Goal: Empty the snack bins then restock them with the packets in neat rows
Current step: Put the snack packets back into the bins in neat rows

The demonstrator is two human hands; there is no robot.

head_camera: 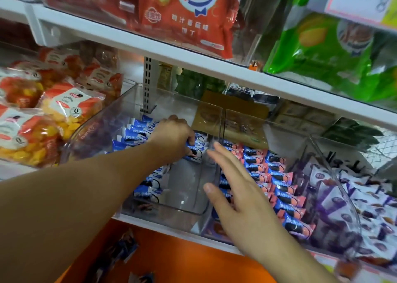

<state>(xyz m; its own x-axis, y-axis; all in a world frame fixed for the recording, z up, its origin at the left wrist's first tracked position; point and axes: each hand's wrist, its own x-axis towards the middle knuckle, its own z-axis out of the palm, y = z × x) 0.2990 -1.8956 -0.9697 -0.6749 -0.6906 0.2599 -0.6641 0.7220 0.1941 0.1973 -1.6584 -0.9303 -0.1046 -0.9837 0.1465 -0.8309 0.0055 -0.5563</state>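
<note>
Blue packets point(140, 130), small glossy pillow-shaped wrappers with crimped ends, lie in a clear bin point(189, 205) on the white shelf point(159, 224). Each packet's long axis runs roughly left to right across the bin, and the packets follow one another in a row from the bin's front toward its back along the left side. The left hand point(175, 135) reaches deep into this bin with its fingers curled down over a few blue packets point(196, 148) near the right wall, gripping them. The bin's front right part shows bare transparent plastic floor, smooth with rounded corners. The right hand point(238, 188) hovers spread wide, fingers straight, above the wall between this bin and the next; whether it touches the rim cannot be told. Under and beyond it, the second bin point(309, 143) holds pink packets point(279, 188) of the same shape, their long axes also left to right, stacked in two columns front to back. Farther right, purple packets point(352, 201) lie loosely in a third clear bin. To the left sit crinkled bags point(32, 132) of yellow snacks. Above, a red bag point(189, 18) and a green bag point(322, 52) stand on the upper shelf.
</note>
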